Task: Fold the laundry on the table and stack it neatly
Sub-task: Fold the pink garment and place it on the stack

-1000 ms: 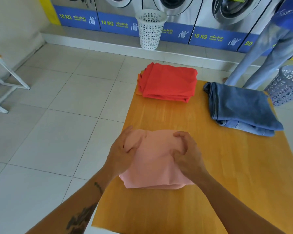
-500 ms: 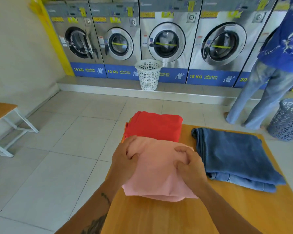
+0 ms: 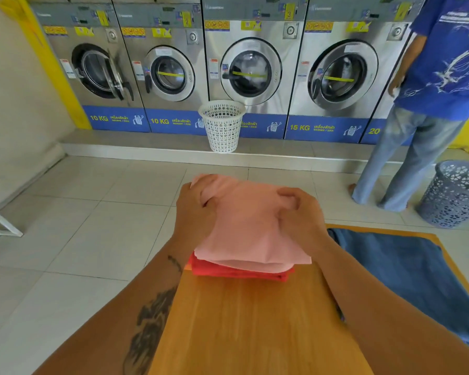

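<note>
A folded pink garment [image 3: 248, 228] lies on top of the folded red garment [image 3: 236, 273] at the far end of the wooden table [image 3: 244, 326]. Only the red garment's near edge shows beneath it. My left hand [image 3: 197, 213] grips the pink garment's left side and my right hand [image 3: 299, 216] grips its right side. Folded blue jeans [image 3: 406, 277] lie on the table to the right, apart from the stack.
A row of washing machines [image 3: 249, 69] lines the back wall, with a white basket [image 3: 222, 125] on the step before them. A person in a blue shirt [image 3: 428, 104] stands at the right beside a grey basket [image 3: 455, 193]. A white bench frame [image 3: 0, 226] is at the left.
Both hands carried the pink garment away from me across the table and set it over the red garment. The camera tilted up toward the machines.
</note>
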A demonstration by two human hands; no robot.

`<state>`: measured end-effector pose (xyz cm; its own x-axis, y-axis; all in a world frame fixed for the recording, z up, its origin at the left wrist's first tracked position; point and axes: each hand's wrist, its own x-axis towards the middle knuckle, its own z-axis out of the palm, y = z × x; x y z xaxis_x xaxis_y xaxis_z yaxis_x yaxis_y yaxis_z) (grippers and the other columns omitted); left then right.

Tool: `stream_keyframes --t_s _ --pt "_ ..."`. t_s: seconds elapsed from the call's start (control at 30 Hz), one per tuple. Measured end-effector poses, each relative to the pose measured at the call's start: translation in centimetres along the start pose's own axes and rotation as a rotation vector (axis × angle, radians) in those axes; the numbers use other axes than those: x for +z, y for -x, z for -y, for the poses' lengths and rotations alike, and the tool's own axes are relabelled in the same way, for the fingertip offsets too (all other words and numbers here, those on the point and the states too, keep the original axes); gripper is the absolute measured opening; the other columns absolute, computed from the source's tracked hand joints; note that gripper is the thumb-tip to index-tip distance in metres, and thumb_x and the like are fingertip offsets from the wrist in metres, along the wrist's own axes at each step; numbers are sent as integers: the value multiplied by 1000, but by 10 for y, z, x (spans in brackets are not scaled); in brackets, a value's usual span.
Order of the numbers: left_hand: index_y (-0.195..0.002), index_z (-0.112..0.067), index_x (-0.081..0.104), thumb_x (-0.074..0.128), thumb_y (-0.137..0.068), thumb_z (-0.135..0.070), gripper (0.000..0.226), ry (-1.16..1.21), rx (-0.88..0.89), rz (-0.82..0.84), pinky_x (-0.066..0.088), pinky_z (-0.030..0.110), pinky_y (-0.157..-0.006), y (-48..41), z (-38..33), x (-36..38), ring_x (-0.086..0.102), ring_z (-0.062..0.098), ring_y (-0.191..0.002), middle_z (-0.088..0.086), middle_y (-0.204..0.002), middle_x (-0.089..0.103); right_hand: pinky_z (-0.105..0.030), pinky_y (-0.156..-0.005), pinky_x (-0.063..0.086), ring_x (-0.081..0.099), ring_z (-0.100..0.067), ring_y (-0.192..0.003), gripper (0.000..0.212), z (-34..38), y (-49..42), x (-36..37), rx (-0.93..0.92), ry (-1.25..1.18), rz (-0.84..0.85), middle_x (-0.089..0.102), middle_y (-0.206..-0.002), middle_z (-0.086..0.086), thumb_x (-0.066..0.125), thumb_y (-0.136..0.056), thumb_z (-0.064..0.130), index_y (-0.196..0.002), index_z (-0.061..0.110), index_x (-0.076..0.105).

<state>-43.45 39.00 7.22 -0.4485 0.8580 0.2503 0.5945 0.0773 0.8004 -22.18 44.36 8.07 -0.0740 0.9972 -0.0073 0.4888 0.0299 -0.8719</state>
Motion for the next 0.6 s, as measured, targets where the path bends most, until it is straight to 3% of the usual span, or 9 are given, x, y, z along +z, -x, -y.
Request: stream_keyframes --t_s 0.1,0.2,0.33,0.43,0.53,0.6 --pt "-137 -35 52 49 -93 -10 50 -86 -38 138 35 20 -91 -21 34 25 47 12 -109 2 -136 45 -20 -52 43 58 -10 -72 50 -17 -20 18 90 150 19 57 -120 -3 48 -84 3 -121 34 60" --pt "-144 -40 40 41 -98 -28 48 -304 -124 330 46 32 -90 -13 73 41 53 27 -108 10 -135 42 -33 -76 52 59 -23 -85 44 -45 -19 34 112 352 120 51 -126 -9 45 -91 20 -131 37 52" --pt "-143 -42 38 41 -98 -30 46 -254 -103 290 49 37 -91 -1 90 36 51 24 -107 5 -132 41 -38 -91 47 53 -28 -95 40 -56 -16 38 73 387 99 43 -133 -12 45 -96 28 -135 36 49" --pt "-137 -35 48 47 -94 -15 48 -263 -112 155 52 37 -93 -4 88 19 52 23 -113 3 -135 43 -53 -106 38 37 -39 -128 40 -50 -13 32 5 576 -24 32 -147 -13 47 -92 27 -131 34 53" --pt "-127 -23 60 50 -85 -2 48 -308 123 3 44 41 -103 -14 54 15 49 23 -120 4 -132 47 -58 -111 28 25 -37 -141 40 -34 -14 33 -222 770 -112 31 -153 -13 53 -92 28 -131 30 56" --pt "-127 -20 61 50 -84 1 49 -313 356 38 40 41 -105 -24 27 29 49 22 -121 5 -132 51 -57 -114 23 22 -35 -145 44 -23 -17 44 -325 847 -37 31 -156 -12 47 -94 33 -138 30 50"
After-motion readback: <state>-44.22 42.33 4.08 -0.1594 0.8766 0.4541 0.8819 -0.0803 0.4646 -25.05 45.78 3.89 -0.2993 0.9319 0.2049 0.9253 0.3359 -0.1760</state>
